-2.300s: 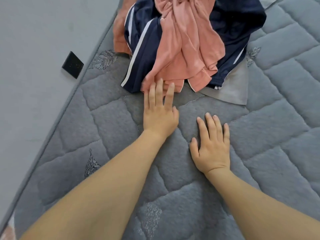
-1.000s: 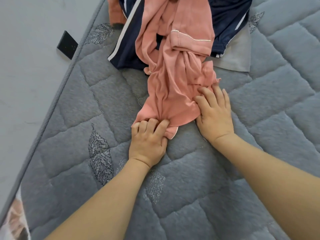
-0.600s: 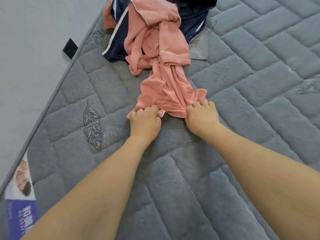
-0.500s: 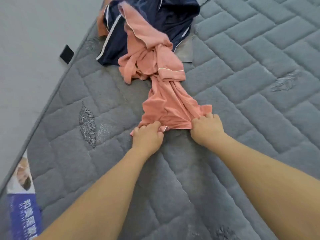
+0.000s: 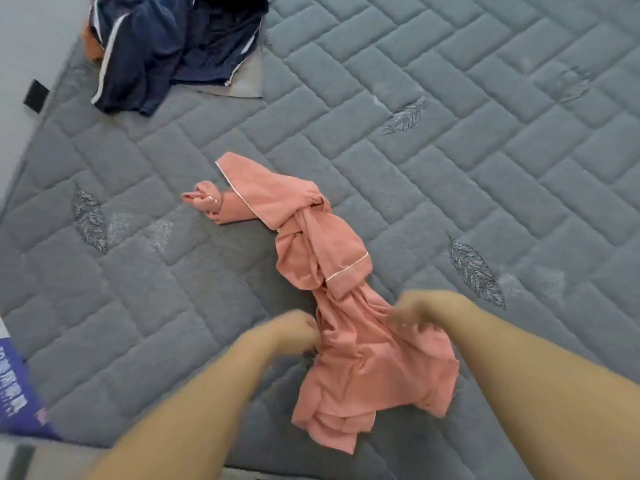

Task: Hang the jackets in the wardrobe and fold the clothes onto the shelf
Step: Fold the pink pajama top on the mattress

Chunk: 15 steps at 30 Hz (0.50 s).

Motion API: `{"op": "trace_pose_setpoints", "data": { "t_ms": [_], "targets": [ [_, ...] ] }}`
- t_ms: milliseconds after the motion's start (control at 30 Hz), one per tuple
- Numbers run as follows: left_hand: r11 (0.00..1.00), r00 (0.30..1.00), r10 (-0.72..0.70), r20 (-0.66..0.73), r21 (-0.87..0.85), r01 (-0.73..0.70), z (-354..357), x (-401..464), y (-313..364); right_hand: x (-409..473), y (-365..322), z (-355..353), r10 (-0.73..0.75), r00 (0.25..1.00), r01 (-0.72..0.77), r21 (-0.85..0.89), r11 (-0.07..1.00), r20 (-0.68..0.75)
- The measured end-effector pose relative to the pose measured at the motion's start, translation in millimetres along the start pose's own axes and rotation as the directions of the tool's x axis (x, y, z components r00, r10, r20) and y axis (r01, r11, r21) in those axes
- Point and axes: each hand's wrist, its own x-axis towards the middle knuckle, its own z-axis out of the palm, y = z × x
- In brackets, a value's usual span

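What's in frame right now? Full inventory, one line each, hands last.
mattress: 1, grey quilted with leaf motifs, fills most of the view
pink garment: 1, salmon pink with pale piping, twisted and stretched out mid-mattress, apart from the pile
navy garment: 1, dark blue with white stripes, crumpled at top left
grey cloth: 1, light grey, under the navy garment's right edge
orange fabric: 1 patch, at the pile's left edge
black object: 1, on the floor left of the mattress
printed label: 1, purple-blue, lower left edge
left hand: blurred, at the pink garment's left edge
right hand: blurred, on the pink garment
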Motion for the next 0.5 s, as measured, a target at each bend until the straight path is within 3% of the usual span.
{"op": "trace_pose_setpoints", "data": {
  "t_ms": [67,100,167,233,300,367,433,467,500],
  "targets": [
    [0.988,0.922,-0.023,-0.386,-0.150,-0.038,-48.4,-4.3,-11.6,5.4,-14.8,-18.7,-0.055,0.914,0.140,0.185,0.973,-0.403],
    [0.970,0.859,-0.059,-0.508,-0.233,-0.072,-71.6,-3.9,-16.6,11.5,-27.8,-26.3,-0.065,0.862,0.207,0.232,0.950,-0.504],
    [0.943,0.767,-0.112,-0.632,-0.311,-0.118,-110.3,3.3,-23.3,19.5,-61.4,-35.7,-0.104,0.845,0.287,0.283,0.915,-0.524],
    [0.984,0.701,-0.077,-0.709,-0.168,-0.062,-136.1,13.3,-21.3,29.2,-92.3,-35.7,-0.124,0.835,0.275,0.212,0.938,-0.536],
    [0.989,0.606,0.077,-0.792,0.137,0.053,-149.4,23.0,-11.3,41.6,-106.7,-33.4,-0.124,0.780,0.226,0.092,0.970,-0.614],
    [0.865,0.518,0.320,-0.793,0.468,0.182,-155.5,35.2,1.5,45.1,-106.3,-38.5,-0.146,0.733,0.247,0.059,0.967,-0.665],
    [0.719,0.526,0.474,-0.706,0.655,0.232,-161.2,45.9,16.7,42.0,-94.8,-48.9,-0.149,0.726,0.313,0.129,0.941,-0.671],
    [0.699,0.532,0.507,-0.678,0.684,0.206,-165.1,49.5,24.6,37.0,-85.1,-55.8,-0.146,0.712,0.334,0.149,0.931,-0.687],
    [0.743,0.526,0.513,-0.679,0.658,0.124,-170.2,50.0,32.8,31.2,-72.6,-65.1,-0.115,0.688,0.327,0.164,0.931,-0.716]
  ]
}}
